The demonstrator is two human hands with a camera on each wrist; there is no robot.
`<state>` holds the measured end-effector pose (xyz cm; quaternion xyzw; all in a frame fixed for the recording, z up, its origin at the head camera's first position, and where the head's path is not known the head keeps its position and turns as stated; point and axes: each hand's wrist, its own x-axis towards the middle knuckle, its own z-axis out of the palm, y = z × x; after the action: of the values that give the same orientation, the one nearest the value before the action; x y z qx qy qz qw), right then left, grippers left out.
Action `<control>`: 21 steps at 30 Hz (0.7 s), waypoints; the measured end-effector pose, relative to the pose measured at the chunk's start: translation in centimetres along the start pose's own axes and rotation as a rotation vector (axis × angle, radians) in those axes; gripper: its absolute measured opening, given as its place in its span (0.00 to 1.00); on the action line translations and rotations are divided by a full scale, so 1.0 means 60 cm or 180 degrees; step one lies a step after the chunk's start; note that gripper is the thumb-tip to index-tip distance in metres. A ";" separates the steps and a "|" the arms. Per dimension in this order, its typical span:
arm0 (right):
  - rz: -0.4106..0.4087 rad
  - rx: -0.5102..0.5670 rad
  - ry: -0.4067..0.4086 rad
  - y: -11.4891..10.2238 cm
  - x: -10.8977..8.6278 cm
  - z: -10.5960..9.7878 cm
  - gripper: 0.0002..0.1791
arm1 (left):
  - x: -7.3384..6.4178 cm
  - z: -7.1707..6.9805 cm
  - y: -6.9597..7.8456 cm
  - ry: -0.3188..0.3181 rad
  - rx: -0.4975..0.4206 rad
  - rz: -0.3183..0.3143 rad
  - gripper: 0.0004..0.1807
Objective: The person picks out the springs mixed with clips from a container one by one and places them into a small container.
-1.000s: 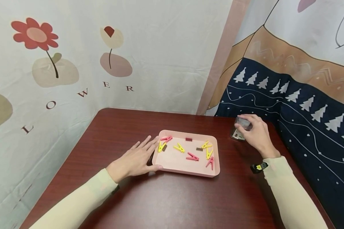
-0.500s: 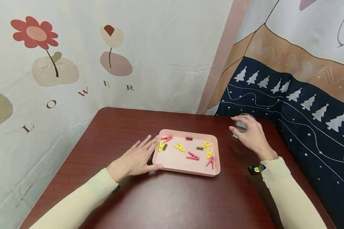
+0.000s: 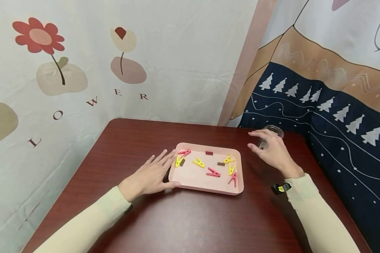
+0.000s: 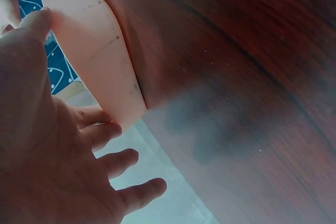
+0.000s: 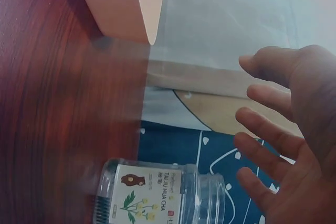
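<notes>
My left hand (image 3: pixel 149 177) lies along the left side of a shallow pink tray (image 3: pixel 206 189), fingers spread and straight, thumb at its near left corner. Several small yellow clips (image 3: pixel 198 162) and pink clips (image 3: pixel 213 172), shaped like clothespins, are scattered in the tray. Among them lie dark coil springs (image 3: pixel 221 164) and a reddish one (image 3: pixel 209 153). At the back right stands a clear jar (image 5: pixel 149 195) with a paper label and a lidless mouth; a dark coil shows near its bottom. My right hand (image 3: pixel 273 151) hovers in front of it, fingers apart, holding nothing.
The tray and jar share a dark red-brown wooden table (image 3: pixel 190 221). Behind it hangs a pale curtain (image 3: pixel 183 70) with flower prints. A navy tree-patterned curtain (image 3: pixel 351 151) closes off the right side, near the jar.
My right hand has come off the jar and shifted left and toward me, uncovering the jar's mouth. The left hand stays at the tray, and the clips and springs have not moved.
</notes>
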<state>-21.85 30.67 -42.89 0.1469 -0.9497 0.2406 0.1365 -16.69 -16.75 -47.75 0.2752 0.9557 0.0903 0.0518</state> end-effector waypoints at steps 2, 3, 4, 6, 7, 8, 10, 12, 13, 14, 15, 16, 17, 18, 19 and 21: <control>0.0001 -0.0008 -0.0058 -0.003 0.000 0.001 0.28 | 0.000 -0.001 0.001 0.0002 -0.0003 -0.0001 0.65; 0.0001 -0.0008 -0.0089 -0.005 -0.001 0.001 0.28 | -0.001 -0.002 0.001 0.0002 -0.0007 0.0002 0.65; -0.0001 -0.0010 -0.0116 -0.007 -0.001 0.002 0.28 | -0.001 -0.002 0.001 0.0003 -0.0010 0.0003 0.64; -0.0017 -0.0021 -0.0172 -0.011 -0.001 0.003 0.29 | -0.001 -0.003 0.001 -0.0002 -0.0011 0.0001 0.64; -0.0030 -0.0017 -0.0195 -0.013 -0.001 0.004 0.29 | -0.002 -0.003 0.002 -0.0002 -0.0007 0.0002 0.64; -0.0050 -0.0017 -0.0215 -0.015 -0.001 0.004 0.29 | -0.002 -0.004 0.002 -0.0004 -0.0004 0.0002 0.64; -0.0082 -0.0010 -0.0248 -0.019 -0.001 0.005 0.29 | -0.002 -0.004 0.002 -0.0018 -0.0001 -0.0001 0.64; -0.0110 -0.0001 -0.0285 -0.023 -0.001 0.007 0.29 | -0.003 -0.005 0.003 -0.0025 -0.0004 0.0002 0.64; -0.0112 0.0004 -0.0308 -0.025 -0.001 0.008 0.29 | -0.003 -0.005 0.003 -0.0030 -0.0001 0.0002 0.64; -0.0118 0.0000 -0.0336 -0.027 -0.001 0.009 0.28 | -0.003 -0.006 0.003 -0.0034 -0.0003 0.0003 0.64; -0.0117 0.0001 -0.0373 -0.029 -0.001 0.011 0.28 | -0.003 -0.006 0.003 -0.0038 -0.0002 0.0002 0.64; -0.0114 -0.0002 -0.0411 -0.031 0.000 0.013 0.28 | -0.002 -0.006 0.002 -0.0039 0.0002 0.0003 0.64; -0.0118 -0.0011 -0.0452 -0.032 0.000 0.015 0.28 | -0.002 -0.006 0.002 -0.0043 -0.0002 0.0000 0.64; -0.0121 -0.0020 -0.0494 -0.034 0.001 0.018 0.28 | -0.002 -0.006 0.002 -0.0055 -0.0004 -0.0006 0.64; -0.0123 -0.0026 -0.0540 -0.036 0.002 0.020 0.28 | -0.003 -0.006 0.002 -0.0069 -0.0004 -0.0015 0.64; -0.0150 -0.0042 -0.0622 -0.040 0.003 0.025 0.29 | -0.003 -0.006 0.001 -0.0094 -0.0016 -0.0035 0.64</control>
<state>-21.49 27.87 -43.12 0.1912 -0.9563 0.2155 0.0498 -16.54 -16.83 -47.35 0.2711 0.9561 0.0883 0.0670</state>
